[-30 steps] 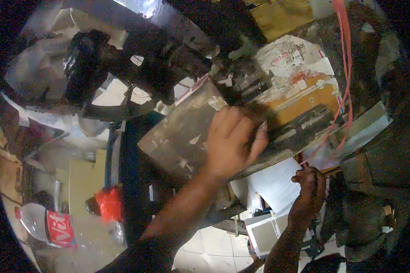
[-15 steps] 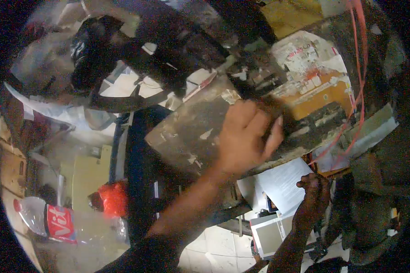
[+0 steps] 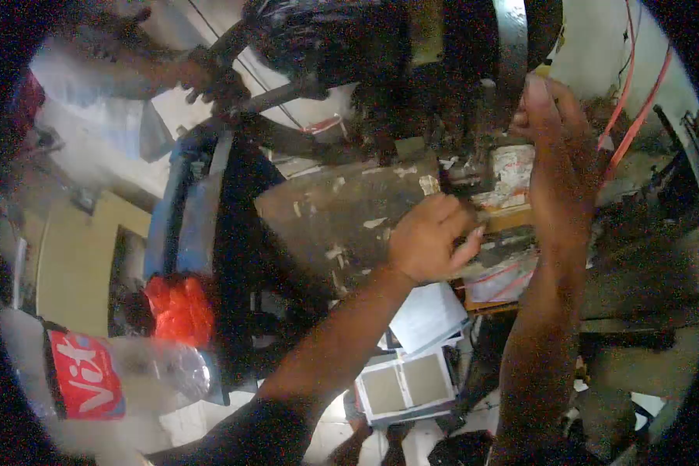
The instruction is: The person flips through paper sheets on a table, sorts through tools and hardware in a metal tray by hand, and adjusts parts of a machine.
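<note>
My left hand (image 3: 435, 237) rests at the worn wooden work surface (image 3: 334, 213), its fingers curled and the thumb sticking out to the right. Anything inside those fingers is hidden. My right hand (image 3: 551, 116) is raised at the right side of a dark machine (image 3: 443, 101). Its fingers are bent close together, beside the lower end of a shiny curved metal rim (image 3: 511, 39). I cannot make out what they hold, if anything. White papers (image 3: 427, 314) lie below my left hand.
Another person's hand (image 3: 198, 78) reaches in from upper left. Black plastic (image 3: 303, 35) covers the machine's top. At lower left are a red-labelled plastic bottle (image 3: 85, 373) and a red bag (image 3: 179, 311). Red cords (image 3: 641, 116) hang at right. A framed board (image 3: 408, 384) lies below.
My right hand has risen from beside the papers to the machine's metal rim. My left hand stays curled at the work surface. The view has shifted, and the other person's hand now shows.
</note>
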Motion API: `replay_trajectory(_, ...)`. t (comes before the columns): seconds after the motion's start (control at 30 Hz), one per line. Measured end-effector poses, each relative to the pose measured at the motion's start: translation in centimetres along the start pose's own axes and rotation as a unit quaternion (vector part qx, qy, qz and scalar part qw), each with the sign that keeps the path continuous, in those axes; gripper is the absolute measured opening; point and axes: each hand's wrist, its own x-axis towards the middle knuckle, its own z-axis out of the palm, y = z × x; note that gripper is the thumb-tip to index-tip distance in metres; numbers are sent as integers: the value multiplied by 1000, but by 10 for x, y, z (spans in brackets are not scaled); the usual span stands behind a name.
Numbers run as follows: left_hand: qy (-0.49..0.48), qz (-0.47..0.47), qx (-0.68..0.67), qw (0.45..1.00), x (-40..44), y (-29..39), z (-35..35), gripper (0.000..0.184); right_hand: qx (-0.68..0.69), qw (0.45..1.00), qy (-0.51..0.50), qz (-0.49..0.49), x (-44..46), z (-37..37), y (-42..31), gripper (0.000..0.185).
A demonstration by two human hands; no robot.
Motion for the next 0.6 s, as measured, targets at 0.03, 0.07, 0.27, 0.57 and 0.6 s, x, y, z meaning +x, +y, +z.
replay_trajectory(0.03, 12, -5, -6, 1000, -1, 0, -1, 21, -11, 1000, -23, -14, 7, 1, -8, 39)
replay_trajectory(0.07, -8, -34, 1, 999, -1, -1, -2, 18, -21, 998, -46, -29, 14, 2, -15, 40)
replay_trajectory(0.27, 69, -251, -297, 919, 23, 22, -7, 24, -86, 987, -126, -46, 28, 7, -23, 25)
replay_trajectory(0.57, 205, -334, -835, 387, 61, 30, 11, 25, 62, 983, -87, 151, 23, 17, -33, 44)
replay_trajectory(0.6, 207, -331, -834, 389, 64, 30, 10, 25, 61, 980, -93, 165, 24, 16, -36, 46)
